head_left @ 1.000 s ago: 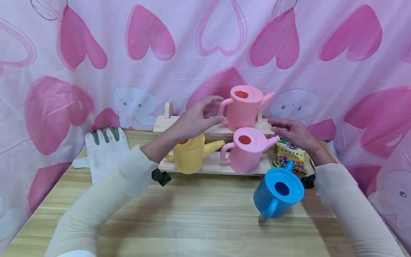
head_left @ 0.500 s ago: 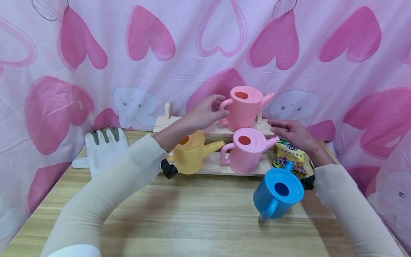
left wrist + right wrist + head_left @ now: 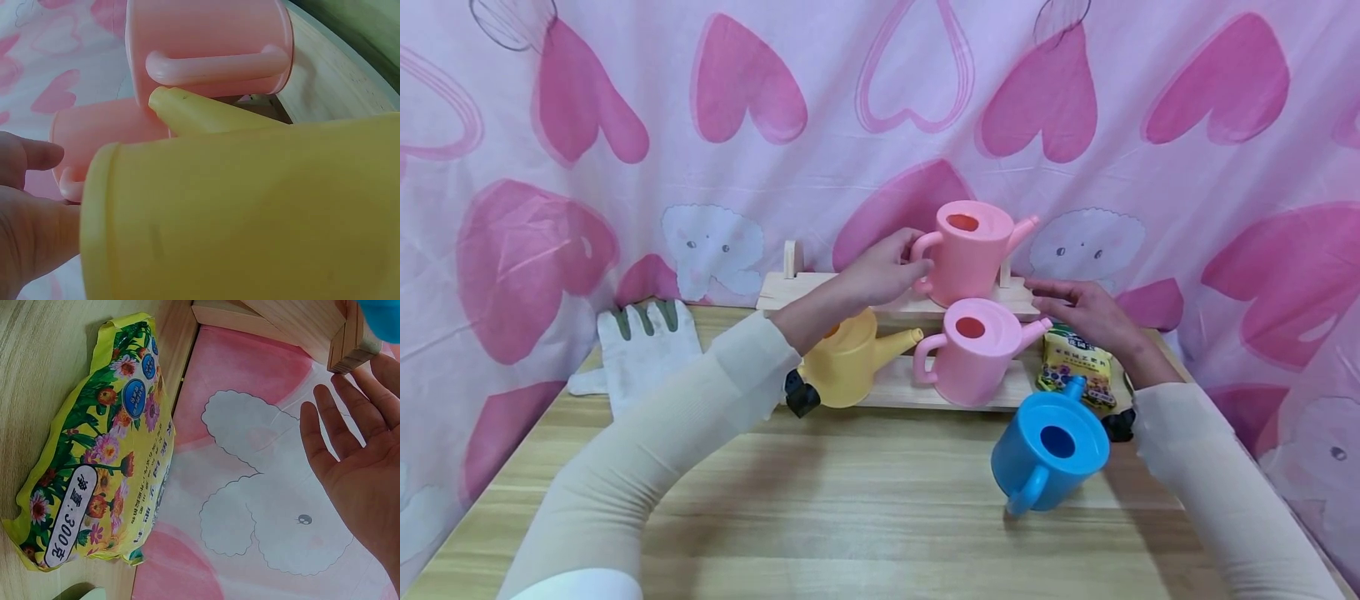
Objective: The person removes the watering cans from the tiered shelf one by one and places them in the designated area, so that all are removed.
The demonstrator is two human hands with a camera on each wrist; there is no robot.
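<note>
On the upper shelf of a wooden rack stands a coral-pink watering can. My left hand is at its handle, with fingers curled about it; in the left wrist view the yellow can partly hides the thumb. My right hand has its fingers extended, their tips at the right end of the wooden rack. On the lower shelf sit a yellow watering can and a light-pink watering can. A blue watering can stands on the table in front of the rack.
A yellow flower-printed packet lies right of the rack, below my right hand. White gloves with green marks lie at the table's left. Behind hangs a pink heart-patterned curtain. The wooden table extends in front.
My left hand has moved right onto the coral-pink can's handle, and its fingers have closed in. My right hand and the cans look unmoved.
</note>
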